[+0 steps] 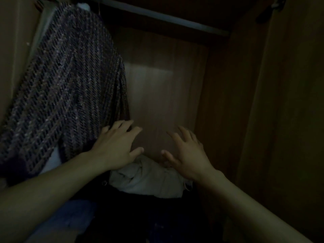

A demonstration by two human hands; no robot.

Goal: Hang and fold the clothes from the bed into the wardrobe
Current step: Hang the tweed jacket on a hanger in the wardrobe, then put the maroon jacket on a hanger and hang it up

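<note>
Dim wardrobe (228,102) interior, no writing legible. Left hand (115,148) & right hand (189,155): fingers spread, holding nothing, above crumpled white garment (147,179) on dark clothes pile (140,216). Knit sweater (66,88) hangs at left from rail (166,16).

Dim wardrobe interior, open passage through the centre to the far back panel (163,95), left side blocked by hanging knit garment (66,81), rail (164,16) overhead, right wall (228,102) close, white cloth (149,179) and dark clothes (140,216) piled near.
</note>
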